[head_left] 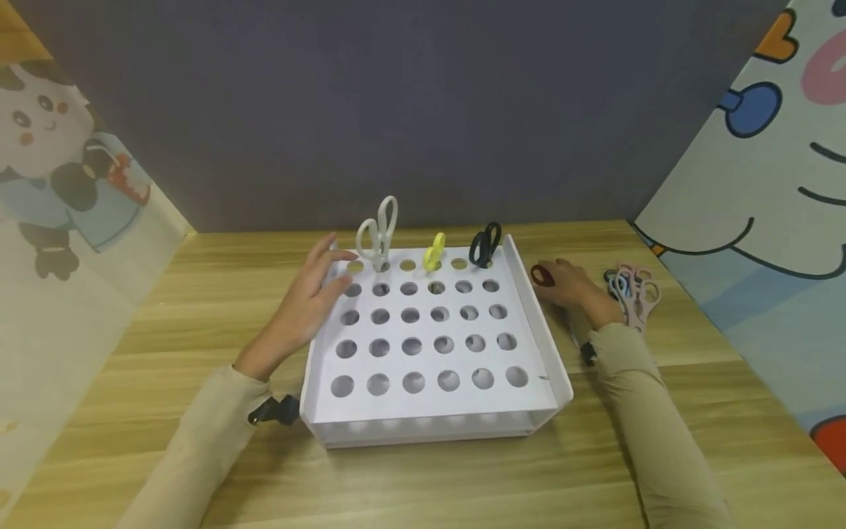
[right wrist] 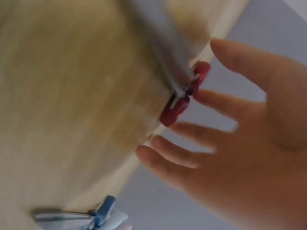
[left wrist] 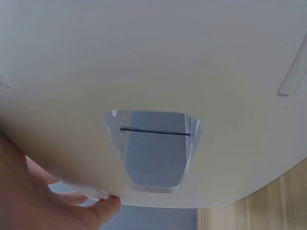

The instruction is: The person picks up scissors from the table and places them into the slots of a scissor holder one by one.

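Note:
A white rack [head_left: 423, 400] with rows of round holes stands on the table. My left hand [head_left: 300, 301] rests over its left side wall, thumb and forefinger reaching above the board; the left wrist view shows a fingertip [left wrist: 109, 206] at the panel's edge. White scissors [head_left: 380, 242], small yellow scissors [head_left: 433, 253] and black scissors [head_left: 485, 246] stand in the back row, handles up. Right of the rack, my right hand [head_left: 565, 283] has its fingers at red-handled scissors [right wrist: 175, 112]. In the right wrist view those fingers are mostly straight, touching the handles, with the thumb apart.
Beyond my right hand lies a group of scissors, with pink scissors [head_left: 637, 297] on top and blue-handled scissors [right wrist: 101, 211] beside them. The wooden table [head_left: 165, 353] meets a dark grey panel [head_left: 410, 110] at the back. Cartoon-printed walls flank both sides.

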Demonstrator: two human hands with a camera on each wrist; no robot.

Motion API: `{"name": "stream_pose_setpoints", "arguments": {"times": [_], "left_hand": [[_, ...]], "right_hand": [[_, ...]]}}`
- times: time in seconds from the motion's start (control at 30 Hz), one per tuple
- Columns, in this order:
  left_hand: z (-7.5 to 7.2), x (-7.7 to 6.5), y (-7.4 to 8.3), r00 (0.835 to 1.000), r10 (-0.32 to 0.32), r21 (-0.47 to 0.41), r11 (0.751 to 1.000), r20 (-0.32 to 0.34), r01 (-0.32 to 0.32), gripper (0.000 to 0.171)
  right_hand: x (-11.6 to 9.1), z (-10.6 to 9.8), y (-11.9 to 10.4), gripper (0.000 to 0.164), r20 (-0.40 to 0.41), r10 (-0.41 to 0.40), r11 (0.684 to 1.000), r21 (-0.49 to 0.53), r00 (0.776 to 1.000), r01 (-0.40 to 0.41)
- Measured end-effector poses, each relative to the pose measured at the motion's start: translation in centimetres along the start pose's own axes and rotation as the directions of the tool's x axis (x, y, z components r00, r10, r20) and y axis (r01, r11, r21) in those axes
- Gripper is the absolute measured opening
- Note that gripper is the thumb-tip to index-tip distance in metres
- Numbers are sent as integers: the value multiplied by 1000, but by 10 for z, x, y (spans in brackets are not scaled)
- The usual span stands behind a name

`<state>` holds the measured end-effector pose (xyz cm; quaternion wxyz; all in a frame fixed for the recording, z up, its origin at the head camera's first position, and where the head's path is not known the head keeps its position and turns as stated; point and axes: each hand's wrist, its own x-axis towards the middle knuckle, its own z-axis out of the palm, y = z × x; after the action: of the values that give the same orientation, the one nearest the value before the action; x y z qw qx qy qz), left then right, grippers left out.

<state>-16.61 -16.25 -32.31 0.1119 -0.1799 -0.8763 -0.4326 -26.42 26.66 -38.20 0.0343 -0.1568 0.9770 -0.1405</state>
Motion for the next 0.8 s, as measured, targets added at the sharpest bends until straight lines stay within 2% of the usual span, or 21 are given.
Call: {"name": "stream_pose_setpoints", "arguments": {"times": [0.1, 0.23, 0.5, 0.8], "left_hand": [[0, 1, 0, 1000, -1, -1, 1000, 4, 1, 29], [0, 1, -1, 1000, -7, 3, 1000, 7, 7, 29], [0, 1, -1, 1000, -1, -13, 1000, 5, 1, 29], [0, 0, -1, 1000, -8, -14, 1000, 9, 8, 29]], "right_hand": [[1, 4, 4, 57, 16, -18, 1000, 2, 1000, 18], [3, 5, 5, 45, -28, -53, 998, 20, 998, 54], [1, 2, 2, 42, -48, 32, 999, 24, 998, -31], [-2, -3, 1, 38, -70, 41, 998, 44, 997, -38]]}}
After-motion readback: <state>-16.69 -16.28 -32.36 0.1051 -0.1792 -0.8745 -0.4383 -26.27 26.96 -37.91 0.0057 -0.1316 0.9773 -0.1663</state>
